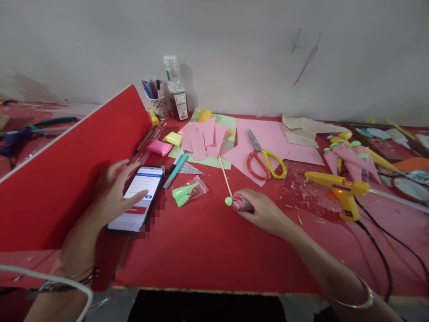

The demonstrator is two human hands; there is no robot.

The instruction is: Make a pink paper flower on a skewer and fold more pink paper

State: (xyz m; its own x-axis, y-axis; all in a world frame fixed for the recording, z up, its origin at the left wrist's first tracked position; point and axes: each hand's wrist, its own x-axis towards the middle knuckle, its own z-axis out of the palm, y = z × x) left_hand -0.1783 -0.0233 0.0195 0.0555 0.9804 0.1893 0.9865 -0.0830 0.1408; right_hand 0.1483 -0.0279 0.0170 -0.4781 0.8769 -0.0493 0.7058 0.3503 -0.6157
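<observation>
My left hand (115,197) hovers over or rests on a smartphone (142,190) with its screen lit, fingers spread and thumb reaching across the screen; whether the thumb touches the glass I cannot tell. In my right hand (263,212) is a rolled pink paper (240,202), gripped near the table. A light-green lump (228,201) sits by the end of the roll. Just beyond runs a thin wooden stick (225,175). Between the hands lies a clear packet holding green clay (183,194).
Orange-and-yellow-handled scissors (264,161) lie on pink paper sheets (295,154). A yellow glue gun (345,190) with a black cable is at right, near pink paper cones (355,161). A red board (77,165) leans at left. Behind stand a bottle (177,96) and a pen cup (159,107).
</observation>
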